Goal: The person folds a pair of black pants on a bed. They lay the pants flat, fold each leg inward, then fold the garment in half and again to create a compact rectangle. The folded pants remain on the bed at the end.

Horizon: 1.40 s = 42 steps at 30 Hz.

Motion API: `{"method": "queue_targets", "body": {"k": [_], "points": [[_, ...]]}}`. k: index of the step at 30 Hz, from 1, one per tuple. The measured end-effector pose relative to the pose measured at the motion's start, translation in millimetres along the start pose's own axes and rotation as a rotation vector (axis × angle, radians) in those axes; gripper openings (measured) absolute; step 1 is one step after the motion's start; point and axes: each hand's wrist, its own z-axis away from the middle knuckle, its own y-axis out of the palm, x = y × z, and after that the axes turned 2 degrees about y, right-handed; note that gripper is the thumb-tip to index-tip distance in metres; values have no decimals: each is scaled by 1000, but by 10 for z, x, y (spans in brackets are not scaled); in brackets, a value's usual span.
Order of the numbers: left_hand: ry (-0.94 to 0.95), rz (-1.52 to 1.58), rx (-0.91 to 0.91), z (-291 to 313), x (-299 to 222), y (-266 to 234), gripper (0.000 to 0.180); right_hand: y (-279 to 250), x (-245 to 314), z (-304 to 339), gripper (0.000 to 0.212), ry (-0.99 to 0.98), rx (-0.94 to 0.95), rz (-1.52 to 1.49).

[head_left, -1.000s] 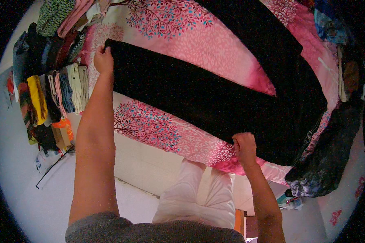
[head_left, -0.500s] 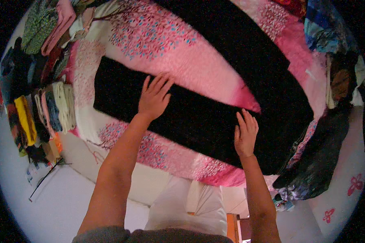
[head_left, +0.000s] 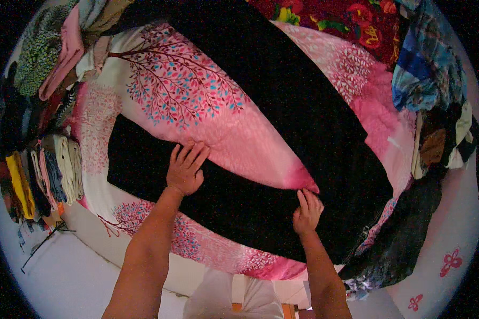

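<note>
— While the person leans over the bed, where does the black cloth (head_left: 234,204) lie?

— Flat on the pink sheet (head_left: 197,101), as a band running from the near left toward the far right, where it meets a wider black stretch. Both hands rest on its far edge.

— How do the hands stand?

— The left hand (head_left: 185,169) lies palm down with fingers spread wide, over the edge where black meets pink. The right hand (head_left: 306,211) presses flat too, fingers closer together, its tips at the pointed corner of pink sheet. Neither grips anything.

— What differs from half a second before?

— Little in the hands: both were already flat on the cloth. The view has shifted, so the cloth sits lower and more of the tree print shows beyond it. A second back, the hands were far apart, pinching the cloth's ends.

— What lies around?

— Folded clothes (head_left: 64,165) stacked at the left, a heap of garments (head_left: 426,80) at the far right.
</note>
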Motion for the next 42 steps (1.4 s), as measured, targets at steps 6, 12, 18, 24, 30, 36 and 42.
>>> {"method": "queue_targets", "body": {"k": [6, 12, 18, 24, 30, 36, 42], "points": [[25, -57, -42, 59, 77, 70, 65, -164, 60, -60, 60, -2, 40, -102], [27, -39, -41, -9, 40, 100, 69, -716, -62, -561, 45, 48, -155, -362], [25, -68, -55, 76, 112, 76, 70, -1115, -1229, -685, 45, 344, -406, 55], [59, -45, -77, 12, 28, 137, 67, -1355, -2332, 47, 76, 672, -408, 79], [47, -53, -60, -48, -86, 188, 67, -1436, -2698, 821, 83, 1187, -299, -187], [81, -103, -92, -14, 3, 92, 65, -1104, -2537, 1549, 69, 1291, -401, -363], [103, -105, -107, -47, -59, 30, 64, -951, -2250, 2195, 60, 1191, -331, -374]]}}
